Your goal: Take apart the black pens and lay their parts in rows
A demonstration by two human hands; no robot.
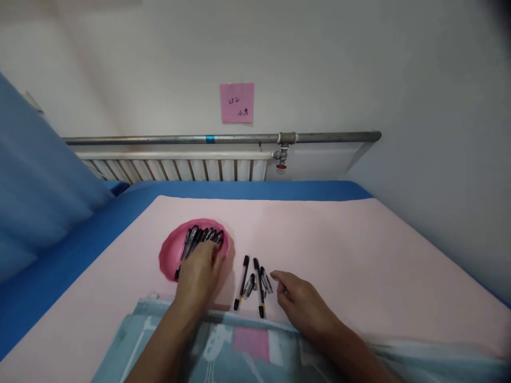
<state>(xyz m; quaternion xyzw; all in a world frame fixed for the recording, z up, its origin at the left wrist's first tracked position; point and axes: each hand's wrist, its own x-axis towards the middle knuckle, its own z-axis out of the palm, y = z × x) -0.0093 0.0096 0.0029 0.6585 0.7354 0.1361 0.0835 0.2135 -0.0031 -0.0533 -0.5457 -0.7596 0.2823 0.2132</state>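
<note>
A round pink bowl (167, 258) with a scalloped rim holds several black-capped pens (194, 234). My left hand (199, 268) reaches over its near right edge, touching or just above the pens. Most of those fingertips are hidden behind the hand, so its grip does not show. On the pale pink surface, right of the bowl, lie two assembled clear pens with black ends, a left one (241, 283) and a right one (259, 287). Loose black-and-clear pen caps (266, 281) lie around them. Just right of these caps is my right hand (299, 298), index finger stretched out, other fingers bent, holding nothing visible.
A pale pink sheet (339, 255) covers the blue-edged table. Light blue patterned cloth (227, 346) lies along the near edge. A blue curtain (40, 186) hangs at left. Behind are a white radiator (179, 169), a metal pipe (167, 140) and a pink note (237, 103).
</note>
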